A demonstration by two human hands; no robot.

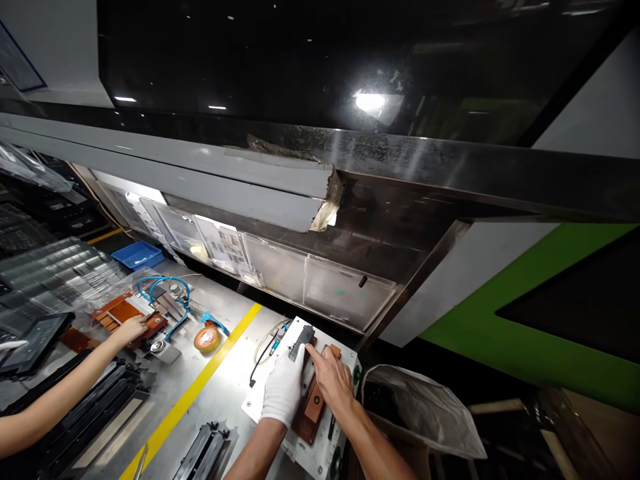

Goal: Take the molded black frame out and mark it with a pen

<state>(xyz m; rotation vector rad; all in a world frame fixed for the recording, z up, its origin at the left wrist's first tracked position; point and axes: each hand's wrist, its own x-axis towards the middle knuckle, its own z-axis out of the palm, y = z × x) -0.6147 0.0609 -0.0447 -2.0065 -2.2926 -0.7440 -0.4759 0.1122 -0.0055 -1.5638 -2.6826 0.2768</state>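
Observation:
My left hand (283, 387), in a white glove, is closed on a dark grey plastic part (301, 341) over a white fixture plate (253, 403). Bare, my right hand (334, 379) stretches its index finger to the part's near end, close by the left thumb. Its other fingers are bent over a brown fixture block (314, 408), which is fixed to the plate; I see nothing held in them. The hands hide part of the block and the lower end of the grey part.
A co-worker's arm (75, 383) reaches to another brown fixture (123, 313) on the left. Yellow tape (200, 383) crosses the metal table. Nearby are a tape roll (207, 339), dark grey parts (203, 453), a blue tray (137, 255) and a plastic bag (420, 407). A machine panel (280, 193) overhangs the back.

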